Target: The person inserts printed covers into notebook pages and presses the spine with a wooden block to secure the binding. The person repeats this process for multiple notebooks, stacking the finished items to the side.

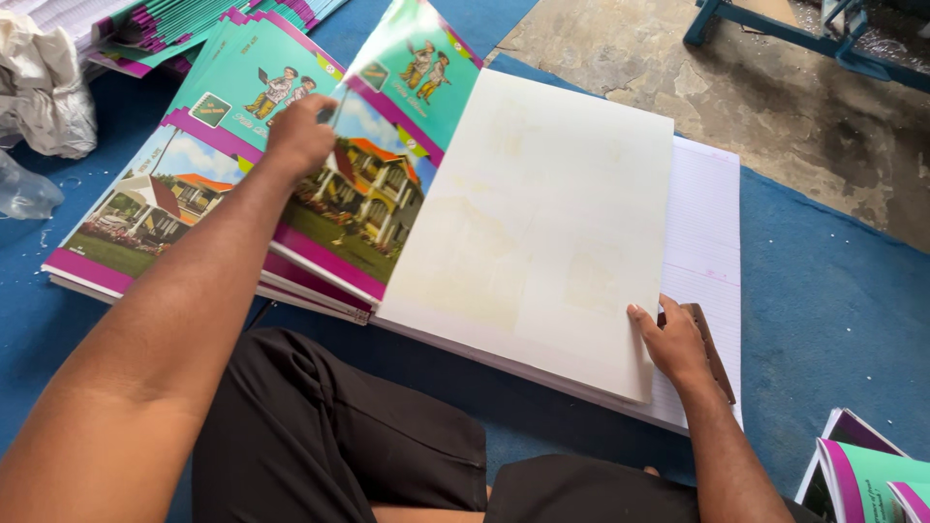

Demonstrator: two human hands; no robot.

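My left hand [298, 134] grips the edge of a teal and magenta printed cover sheet [383, 184] with a house picture and holds it tilted up. Its blank cream inner side [533, 232] lies spread over a stack of ruled paper [702, 242]. Resting on the lower right corner of that blank sheet is my right hand [670, 339], which also holds a flat brown wooden tool [714, 351]. A stack of like covers [155, 208] lies flat to the left, under my left forearm.
A blue mat [833, 281] covers the floor, with bare concrete [775, 107] at the far right. More teal booklets [174, 24] and crumpled white material [44, 87] lie at the far left. Finished booklets [867, 475] sit at the lower right. A blue frame [775, 29] stands at the back.
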